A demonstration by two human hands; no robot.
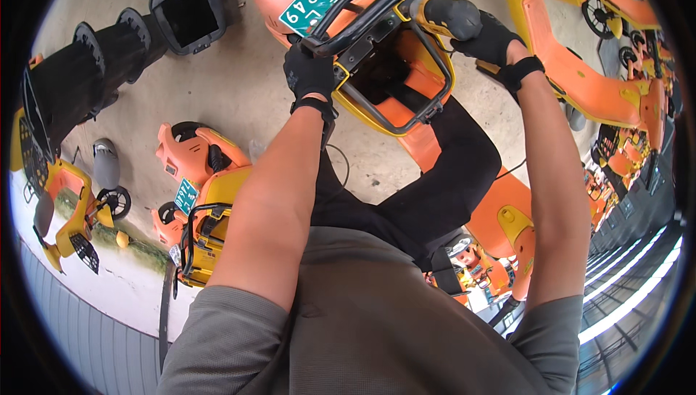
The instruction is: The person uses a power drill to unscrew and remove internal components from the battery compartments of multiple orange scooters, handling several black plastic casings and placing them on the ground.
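Observation:
In front of me is an orange and yellow scooter [424, 148] with a green plate [317, 5] and a black-framed front basket [438, 61]. My left hand [308, 72], in a black glove, is closed at the left end of the thick black bar [362, 14] across the basket's far side. My right hand [489, 41], also gloved, is closed around a yellow and black power tool [438, 18]. The tool points left, with its front end at the basket's upper right corner. Its tip and the exact contact point are hidden.
A black box-like bin [190, 10] with dark ribbed parts stands at far left. Below it is another orange and yellow scooter [210, 170]. More orange bodies [580, 54] line the right side. A thin black cable [344, 170] hangs near my left forearm. The floor is concrete.

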